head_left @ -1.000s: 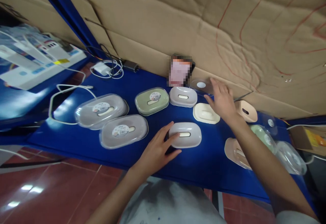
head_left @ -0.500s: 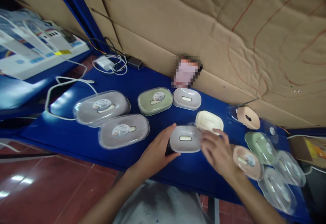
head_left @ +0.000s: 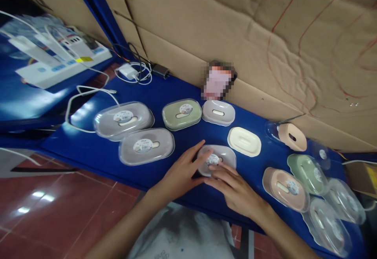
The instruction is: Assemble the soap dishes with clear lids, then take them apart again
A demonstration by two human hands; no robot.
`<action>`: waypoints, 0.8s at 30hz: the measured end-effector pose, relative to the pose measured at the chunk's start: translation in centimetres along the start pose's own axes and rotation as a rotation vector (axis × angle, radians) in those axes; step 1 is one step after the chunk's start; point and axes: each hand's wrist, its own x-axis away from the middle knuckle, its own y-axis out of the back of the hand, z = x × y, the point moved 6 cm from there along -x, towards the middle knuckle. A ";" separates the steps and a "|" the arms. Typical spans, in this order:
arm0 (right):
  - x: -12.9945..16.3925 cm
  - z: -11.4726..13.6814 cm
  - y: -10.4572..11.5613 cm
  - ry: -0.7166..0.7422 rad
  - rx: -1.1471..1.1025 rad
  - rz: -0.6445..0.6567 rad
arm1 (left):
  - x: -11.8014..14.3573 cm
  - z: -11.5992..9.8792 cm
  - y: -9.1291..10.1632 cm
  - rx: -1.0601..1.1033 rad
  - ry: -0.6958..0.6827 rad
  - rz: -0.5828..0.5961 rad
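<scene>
Left hand [head_left: 179, 174] lies flat-fingered against the near-left side of a grey soap box [head_left: 217, 159] with a clear lid, fingers spread, thumb toward the box's left end; it touches rather than clamps. Right hand [head_left: 235, 190] rests on the same box from the near-right, fingers stretched out and loosely apart over the lid, fingertips by the round label. Box sits near the front edge of the blue tabletop [head_left: 165, 90], roughly mid-width.

Just beyond it, a cream tray [head_left: 244, 141], lidless. Farther back, a green lidded box [head_left: 182, 114] and a grey tray [head_left: 218, 112] side by side, near the cardboard wall [head_left: 220, 23]. To the left, two larger grey lidded boxes [head_left: 123, 120] [head_left: 146, 146], one behind the other. To the right, a pink lidded box [head_left: 285, 188], a green one [head_left: 306, 168], a pink piece tipped on its side [head_left: 291, 136], clear lids [head_left: 326, 225] by the far right edge. White charger and coiled cable [head_left: 131, 72] at the back left.
</scene>
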 end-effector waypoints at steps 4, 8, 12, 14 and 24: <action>0.9 -2.1 0.3 -0.156 0.053 -0.135 | -0.1 -0.3 -0.2 -0.103 -0.042 -0.028; 1.7 -4.2 -0.3 -0.283 0.172 -0.139 | -0.1 -0.8 -0.3 -0.145 0.001 0.003; 2.1 -4.6 -0.7 -0.292 0.119 -0.144 | -0.6 -1.2 -0.5 -0.169 0.034 0.004; 2.1 -4.4 -0.8 -0.305 0.130 -0.160 | -0.9 -1.1 -0.8 -0.191 0.047 -0.004; 3.1 -5.8 0.6 -0.382 0.125 -0.360 | -1.7 -1.6 6.1 -0.321 0.042 -0.141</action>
